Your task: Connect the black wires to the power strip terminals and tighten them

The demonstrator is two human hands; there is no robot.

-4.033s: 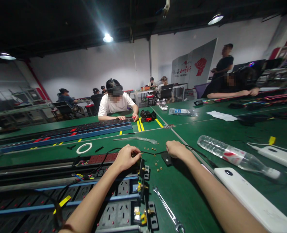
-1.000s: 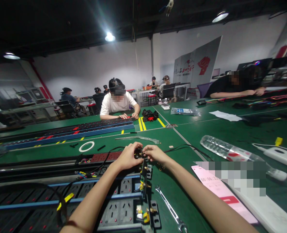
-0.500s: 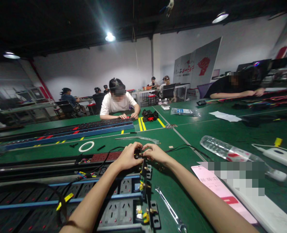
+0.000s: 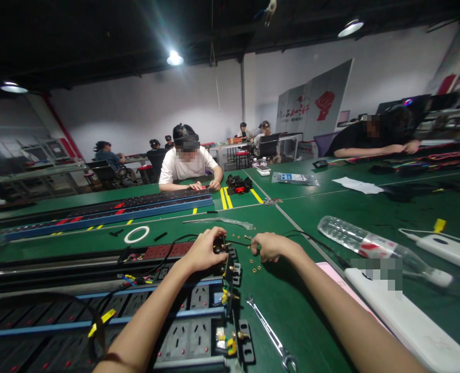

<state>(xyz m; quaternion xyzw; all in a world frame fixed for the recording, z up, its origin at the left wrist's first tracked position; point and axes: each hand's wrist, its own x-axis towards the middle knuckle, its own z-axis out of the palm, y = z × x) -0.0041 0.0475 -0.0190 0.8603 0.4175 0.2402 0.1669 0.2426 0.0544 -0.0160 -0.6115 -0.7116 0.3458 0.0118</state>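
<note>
My left hand (image 4: 206, 249) is closed around the black end plate (image 4: 225, 256) of a power strip, thumb and fingers on either side of its upper end. Just right of it, my right hand (image 4: 271, 245) reaches down to the green table with curled fingers; its fingertips are partly hidden, so anything between them cannot be made out. Several small brass nuts (image 4: 254, 269) lie below and beside those fingers, close to a small screw (image 4: 247, 237). Under my left forearm run the black power strips (image 4: 183, 339), with sockets and yellow-sleeved wire ends (image 4: 230, 346).
A combination wrench (image 4: 271, 331) lies right of the end plates. Farther right are a plastic bottle (image 4: 354, 238), a white power bank-like block (image 4: 401, 316) and a pink-screened phone (image 4: 331, 272). A white tape ring (image 4: 137, 234) lies ahead; a co-worker (image 4: 189, 163) sits opposite.
My right hand has left the end plate and moved right, down to the brass nuts on the table. My left hand stays on the plate.
</note>
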